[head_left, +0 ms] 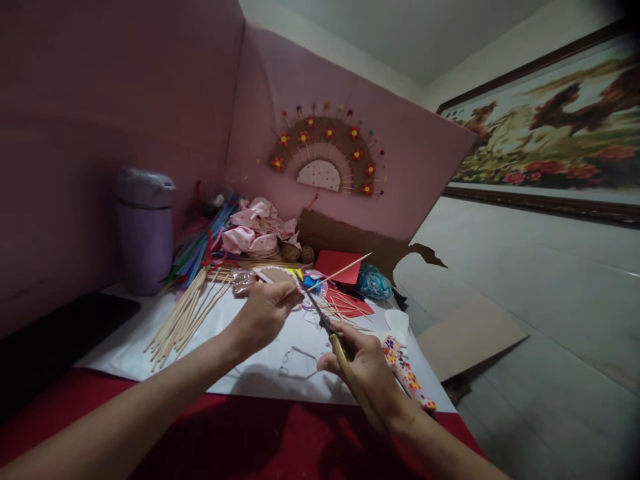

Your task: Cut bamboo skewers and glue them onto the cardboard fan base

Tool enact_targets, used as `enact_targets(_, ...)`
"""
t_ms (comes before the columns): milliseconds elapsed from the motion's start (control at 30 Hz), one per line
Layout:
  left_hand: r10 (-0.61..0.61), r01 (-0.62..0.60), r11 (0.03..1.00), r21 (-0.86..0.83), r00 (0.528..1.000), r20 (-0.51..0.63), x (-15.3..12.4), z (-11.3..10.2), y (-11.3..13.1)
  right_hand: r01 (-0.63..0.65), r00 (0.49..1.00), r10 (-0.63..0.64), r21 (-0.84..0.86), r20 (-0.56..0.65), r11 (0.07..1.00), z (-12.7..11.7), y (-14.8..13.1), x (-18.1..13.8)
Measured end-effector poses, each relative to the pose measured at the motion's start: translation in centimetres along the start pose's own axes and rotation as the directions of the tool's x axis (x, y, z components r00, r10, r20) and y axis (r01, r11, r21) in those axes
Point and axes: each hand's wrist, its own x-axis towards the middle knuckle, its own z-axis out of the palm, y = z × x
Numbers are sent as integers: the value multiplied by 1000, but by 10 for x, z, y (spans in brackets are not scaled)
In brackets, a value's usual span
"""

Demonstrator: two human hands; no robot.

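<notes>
My left hand (pixel 267 310) is closed, its fingertips pinching a thin wooden stick (pixel 340 272) that points up to the right. Behind those fingers shows a brown cardboard piece with a pale edge (pixel 277 275); whether the hand also grips it I cannot tell. My right hand (pixel 363 363) is wrapped round scissors with yellowish handles (pixel 343 357). Their dark blades reach up to the stick beside my left fingertips; whether they touch it is unclear. Below the hands a loose piece of thin string (pixel 300 363) lies on the white sheet (pixel 230 370).
Several wooden sticks (pixel 183 320) lie at left near a purple canister (pixel 145 230). Farther back are pink dotted cloth (pixel 260 227), red paper (pixel 337 267) and blue yarn (pixel 375 281). Floral fabric (pixel 407 373) lies at right. A decorated cardboard arch (pixel 327 127) is on the pink panel.
</notes>
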Motion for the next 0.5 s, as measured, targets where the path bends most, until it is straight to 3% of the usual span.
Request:
enact_targets(67,63,-63,997,34,998,-19,-1,-1,3,7,1000,-7,6,3,1000,1,1,0)
enact_targets(133,-97,104,991,-87,992,82,-1,-5,7,18,999,-19,34,32,999,2,2,-1)
enact_targets(167,-210,236,958,-162,964,165,-1,-8,8,25,999,-27,48,47,999,2,3,-1)
enact_targets(233,-370,467,842,-271,865,340,-1,-12,10,45,996,-49,56,68,997,1,5,0)
enact_targets(300,-404,583,739,-337,785,470,0,-14,8,58,995,-61,43,80,997,-2,6,1)
enact_targets(333,-394,605,707,-365,766,507,0,-14,6,59,994,-62,38,86,998,-3,6,2)
enact_targets(400,-374,590,692,-417,786,492,2,-13,2,50,992,-54,38,115,998,-7,7,5)
enact_targets(500,-381,447,775,-447,894,234,8,-14,-3,13,984,-21,44,177,999,-10,12,9)
